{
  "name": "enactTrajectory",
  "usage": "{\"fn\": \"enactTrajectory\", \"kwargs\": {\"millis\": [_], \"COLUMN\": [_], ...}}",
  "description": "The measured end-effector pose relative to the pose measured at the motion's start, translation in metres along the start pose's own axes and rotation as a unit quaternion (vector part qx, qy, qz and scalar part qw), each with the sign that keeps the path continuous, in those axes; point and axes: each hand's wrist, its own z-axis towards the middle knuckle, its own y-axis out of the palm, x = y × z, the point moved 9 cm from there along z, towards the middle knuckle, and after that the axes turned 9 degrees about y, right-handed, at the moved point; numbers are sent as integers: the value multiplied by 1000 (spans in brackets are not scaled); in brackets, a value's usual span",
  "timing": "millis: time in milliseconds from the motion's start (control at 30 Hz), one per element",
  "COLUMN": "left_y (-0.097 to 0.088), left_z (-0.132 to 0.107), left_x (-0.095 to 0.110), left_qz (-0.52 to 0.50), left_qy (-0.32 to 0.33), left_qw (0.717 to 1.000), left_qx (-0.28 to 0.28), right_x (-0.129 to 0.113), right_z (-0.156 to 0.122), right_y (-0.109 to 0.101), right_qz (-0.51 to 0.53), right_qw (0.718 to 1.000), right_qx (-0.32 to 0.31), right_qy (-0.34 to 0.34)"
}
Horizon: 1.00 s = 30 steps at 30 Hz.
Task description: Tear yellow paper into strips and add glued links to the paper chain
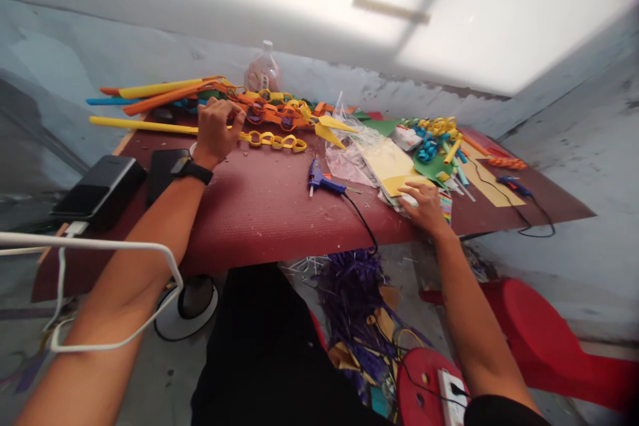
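My left hand [218, 132], a black band on its wrist, is over a long yellow paper tube [144, 125] and the near end of a yellow paper chain [274, 140]. Its fingers are curled in; whatever they may hold is hidden. My right hand [424, 205] reaches onto a stack of yellow paper sheets [389, 163], its thumb and fingers apart at the stack's near edge. Between my hands lies a blue glue gun [323, 180], its cord running off the front edge. A yellow folded-paper piece [332, 130] with pointed tips rests behind it.
Orange paper chains [272, 110] and a plastic bottle [263, 70] stand at the back. Curled ribbons [434, 136] and another glue gun [514, 186] lie right. A power bank [100, 186] and white cable [124, 243] are left. Below are purple strips [349, 299] and a red stool [424, 379].
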Motion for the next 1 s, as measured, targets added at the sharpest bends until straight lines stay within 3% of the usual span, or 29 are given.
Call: {"fn": "enactTrajectory", "kwargs": {"millis": [267,567,833,1000], "left_y": [4,0,4,8], "left_z": [2,0,2,2], "left_x": [-4,-2,-3,-5], "left_qz": [14,-15,2,-17], "left_qy": [11,-4,0,6], "left_qw": [1000,1000,1000,1000], "left_qx": [-16,5,-23,-17], "right_x": [-19,-13,0,14], "right_z": [9,-9,-55,-86], "right_y": [-2,-18,-57,-112], "right_qz": [-5,-29,-54,-24], "right_qw": [1000,999,997,990], "right_qx": [-6,23,46,139], "right_qy": [18,10,7,32]}}
